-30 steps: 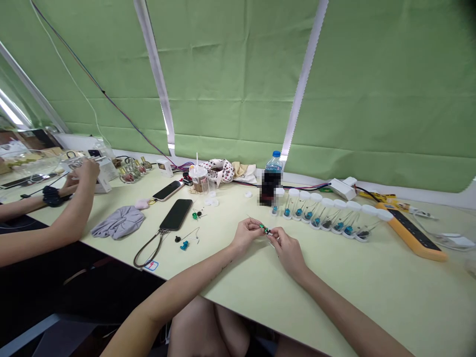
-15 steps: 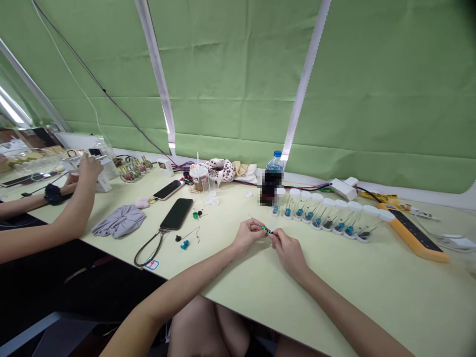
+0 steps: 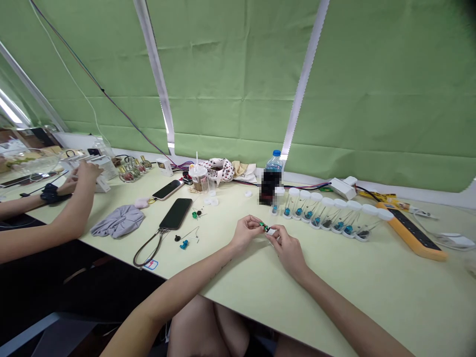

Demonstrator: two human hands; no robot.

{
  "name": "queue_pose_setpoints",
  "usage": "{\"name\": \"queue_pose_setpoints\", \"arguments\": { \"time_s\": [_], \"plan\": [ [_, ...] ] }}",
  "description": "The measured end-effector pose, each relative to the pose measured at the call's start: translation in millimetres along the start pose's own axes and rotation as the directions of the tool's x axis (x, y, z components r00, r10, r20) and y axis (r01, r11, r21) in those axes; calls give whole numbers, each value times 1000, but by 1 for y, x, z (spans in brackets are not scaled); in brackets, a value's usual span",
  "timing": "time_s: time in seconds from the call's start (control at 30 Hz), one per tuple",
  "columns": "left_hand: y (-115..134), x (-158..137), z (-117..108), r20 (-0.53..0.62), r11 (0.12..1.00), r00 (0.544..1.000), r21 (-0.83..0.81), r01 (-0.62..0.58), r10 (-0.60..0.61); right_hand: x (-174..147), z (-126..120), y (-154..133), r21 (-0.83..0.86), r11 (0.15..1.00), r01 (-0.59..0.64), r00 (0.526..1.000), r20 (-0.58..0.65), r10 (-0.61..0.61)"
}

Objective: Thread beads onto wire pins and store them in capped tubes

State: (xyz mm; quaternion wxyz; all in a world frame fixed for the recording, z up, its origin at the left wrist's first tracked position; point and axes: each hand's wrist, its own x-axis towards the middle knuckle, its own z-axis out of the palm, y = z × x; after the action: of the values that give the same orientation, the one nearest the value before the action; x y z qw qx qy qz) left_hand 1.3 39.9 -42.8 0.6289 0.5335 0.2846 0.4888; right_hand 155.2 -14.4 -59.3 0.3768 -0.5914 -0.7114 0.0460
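Both hands meet above the table in the middle of the head view. My left hand (image 3: 246,234) is closed, its fingertips pinching a small green part (image 3: 264,225). Closed too, my right hand (image 3: 289,249) pinches a small white piece (image 3: 271,231) with a dark edge, right against the green part. I cannot tell whether the two are joined. On the table to the left lie a small blue part (image 3: 184,244), a black knob-like piece (image 3: 177,238) and a thin bent wire (image 3: 194,231). Another green part (image 3: 195,214) lies farther back.
Behind my right hand stands a row of clear tubes (image 3: 317,210) with white lids, holding blue or dark parts and wires. An orange power strip (image 3: 412,233) lies right. Two phones, one a black phone (image 3: 176,214), and a drink cup (image 3: 199,178) are left. A co-worker's arms (image 3: 80,203) reach in.
The white piece now shows at my right fingertips, beside the green part. The thin rod seen above my left fingers is less visible. Both hands stay in nearly the same place.
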Motion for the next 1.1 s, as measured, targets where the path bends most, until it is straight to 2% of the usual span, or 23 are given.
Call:
{"name": "queue_pose_setpoints", "arguments": {
  "time_s": [0.13, 0.53, 0.8, 0.93, 1.1],
  "plan": [
    [1, -2, 2, 1, 1000, 1000, -4, 13, -13, -1, 1, 1, 12, 1000, 18, 1000, -19, -18],
    [-2, -1, 0, 82, 1000, 996, 16, -20, 19, -1, -2, -2, 2, 1000, -3, 1000, 23, 3],
    [0, -2, 3, 33, 1000, 999, 5, -6, 6, 0, -5, -3, 36, 999, -12, 998, 63, 10],
    [3, -3, 4, -14, 999, 999, -5, -35, 35, 0, -4, -2, 79, 996, -33, 999, 25, 31],
    [3, -5, 5, 34, 999, 999, -40, -24, 25, -2, -2, 0, 110, 994, -18, 1000, 8, 17]
  ]
}}
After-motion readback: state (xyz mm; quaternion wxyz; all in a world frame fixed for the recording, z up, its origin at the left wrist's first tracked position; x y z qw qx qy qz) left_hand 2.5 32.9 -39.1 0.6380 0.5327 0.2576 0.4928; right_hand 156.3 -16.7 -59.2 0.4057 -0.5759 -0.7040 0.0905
